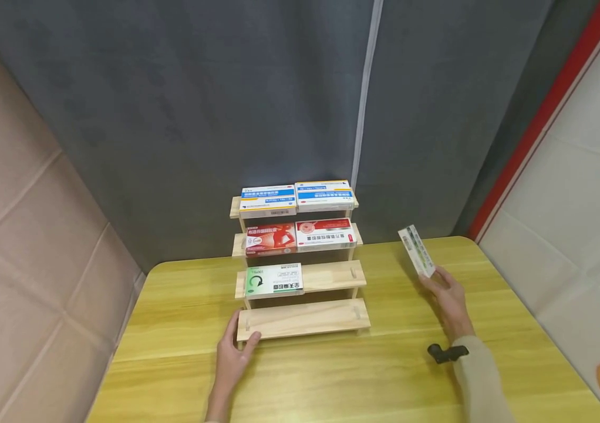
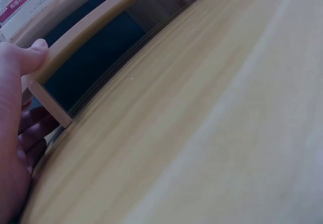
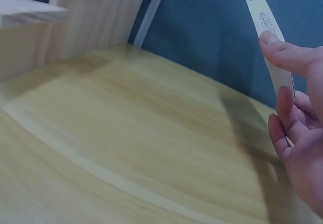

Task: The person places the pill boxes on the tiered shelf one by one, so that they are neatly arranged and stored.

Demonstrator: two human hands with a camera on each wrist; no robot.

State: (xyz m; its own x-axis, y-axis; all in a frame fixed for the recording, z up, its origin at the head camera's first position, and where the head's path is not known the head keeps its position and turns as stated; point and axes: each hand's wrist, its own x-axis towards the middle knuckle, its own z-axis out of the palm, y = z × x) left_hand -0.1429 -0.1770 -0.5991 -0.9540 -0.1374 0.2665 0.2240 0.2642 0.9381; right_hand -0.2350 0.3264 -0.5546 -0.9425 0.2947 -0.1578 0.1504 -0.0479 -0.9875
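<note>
A stepped wooden rack point(image 1: 305, 320) stands on the table, with its lowest step bare. My left hand point(image 1: 231, 356) grips the left end of that step. The thumb lies over its front edge, and the other fingers reach behind the leg in the left wrist view. Off to the right of the rack, my right hand point(image 1: 450, 301) pinches a white and green medicine box point(image 1: 417, 251) by its near end. The box is tilted and raised above the table. On the second step from the bottom, a green and white medicine box point(image 1: 275, 280) lies at the left.
A red medicine box point(image 1: 270, 239) and a red and white one point(image 1: 326, 234) share the third step. Two blue and white boxes point(image 1: 323, 195) lie on the top step. Behind the table point(image 1: 184, 329) hangs a grey curtain point(image 1: 199, 117); pale quilted panels flank both sides.
</note>
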